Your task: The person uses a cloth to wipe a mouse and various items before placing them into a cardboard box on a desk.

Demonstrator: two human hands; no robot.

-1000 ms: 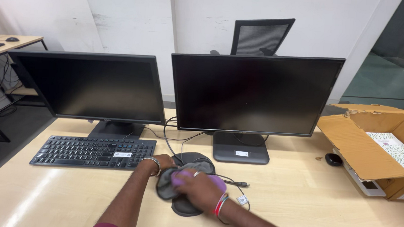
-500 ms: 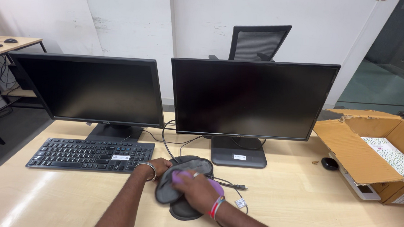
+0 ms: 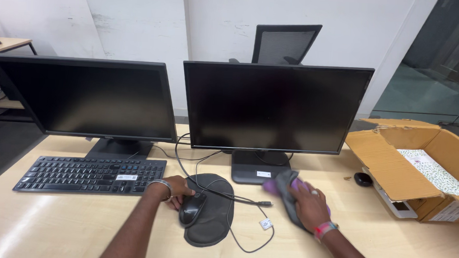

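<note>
The right hand (image 3: 309,204) has swung its grey and purple cloth (image 3: 288,192) off the mouse to the desk (image 3: 78,226) beside the monitor base (image 3: 258,172), fingers pressing it flat. The left hand (image 3: 176,189) curls around the black mouse (image 3: 192,207), now bare on its pad (image 3: 212,217).

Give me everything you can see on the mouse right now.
The mouse is black, glossy plastic by its look, wired, with its cable running off toward the monitors. It sits upright on the left part of a dark grey mouse pad, angled slightly. The left hand rests against its upper left side; nothing covers it.
</note>
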